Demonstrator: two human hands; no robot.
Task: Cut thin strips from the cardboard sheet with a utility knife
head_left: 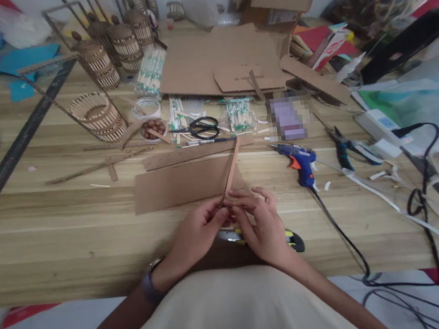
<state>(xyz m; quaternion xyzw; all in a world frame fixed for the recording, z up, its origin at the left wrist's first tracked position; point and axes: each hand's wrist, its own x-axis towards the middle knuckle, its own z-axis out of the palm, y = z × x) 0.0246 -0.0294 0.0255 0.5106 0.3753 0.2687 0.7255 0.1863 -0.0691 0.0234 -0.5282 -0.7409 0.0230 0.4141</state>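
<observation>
Both my hands meet near the table's front edge around a narrow cardboard strip, which points up and away from me. My left hand pinches its near end. The fingers of my right hand are bent at the same end, thumb and forefinger closed on the strip. Under my right hand lies a utility knife with yellow and black parts, its middle covered by the hand. Just beyond the hands, a flat cardboard rectangle rests on the wood, with a longer cardboard strip behind it.
A blue glue gun with a trailing black cord lies right, near pliers. Black scissors, a bowl of brown beads and packs of sticks lie behind. Stick-and-cardboard lanterns and a round basket stand left.
</observation>
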